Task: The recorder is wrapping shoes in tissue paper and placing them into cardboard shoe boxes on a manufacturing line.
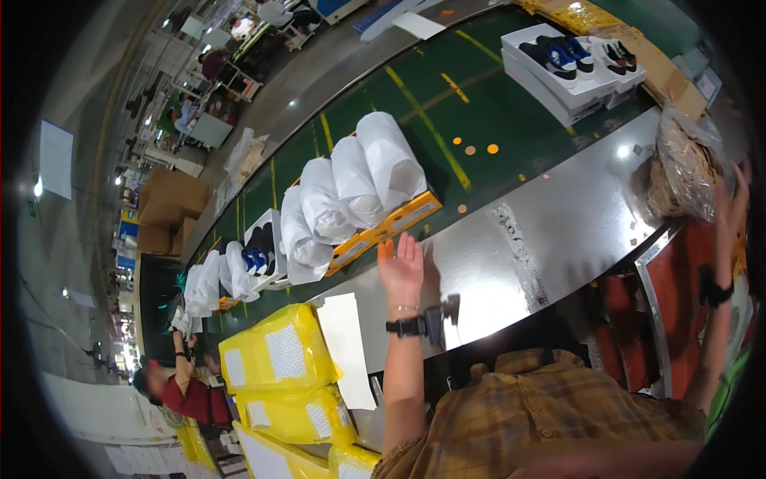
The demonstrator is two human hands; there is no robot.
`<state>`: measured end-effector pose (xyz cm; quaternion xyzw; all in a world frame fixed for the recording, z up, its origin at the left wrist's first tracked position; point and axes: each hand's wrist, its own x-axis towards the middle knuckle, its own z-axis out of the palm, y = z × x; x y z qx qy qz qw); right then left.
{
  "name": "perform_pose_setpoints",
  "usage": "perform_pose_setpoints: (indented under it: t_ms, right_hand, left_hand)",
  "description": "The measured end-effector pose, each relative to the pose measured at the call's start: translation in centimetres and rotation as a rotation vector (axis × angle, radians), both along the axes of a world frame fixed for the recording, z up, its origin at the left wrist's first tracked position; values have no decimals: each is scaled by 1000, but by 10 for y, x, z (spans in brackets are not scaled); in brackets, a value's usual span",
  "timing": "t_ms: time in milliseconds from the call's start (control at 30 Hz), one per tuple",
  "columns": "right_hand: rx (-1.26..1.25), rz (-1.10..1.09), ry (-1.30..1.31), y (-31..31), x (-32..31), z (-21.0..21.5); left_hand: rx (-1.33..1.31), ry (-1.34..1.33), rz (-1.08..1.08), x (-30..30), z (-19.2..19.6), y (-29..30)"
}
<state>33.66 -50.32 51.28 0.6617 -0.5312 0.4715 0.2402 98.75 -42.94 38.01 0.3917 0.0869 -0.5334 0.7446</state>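
My left hand (403, 267) is palm up with its fingers stretched out, holding nothing. Its fingertips are at the near side of an orange shoe box (391, 228); whether they touch it I cannot tell. White paper-wrapped bundles (351, 180) stand in a row over that box and the one beside it, their contents hidden. At the far right my right hand (732, 203) is raised with fingers extended. It is beside a clear plastic bag (692, 164) of brown paper-like material, and contact between them is unclear.
White boxes topped with dark and blue shoes (562, 56) sit at the far right of the green conveyor belt (455, 104). More shoes (259, 249) and wrapped bundles stand farther left. Yellow-wrapped packs (283, 351) are stacked by my left arm. A co-worker in red (191, 391) is beyond them.
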Motion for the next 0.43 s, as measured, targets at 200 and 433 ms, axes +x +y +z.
perform_pose_setpoints:
  t_ms: [200,433]
  right_hand:
    - [384,736,-155,-89,304,1]
    - [463,1045,349,-127,601,-16]
  left_hand:
    - [-121,158,212,32,-2,-42]
    - [-156,139,77,30,-6,-40]
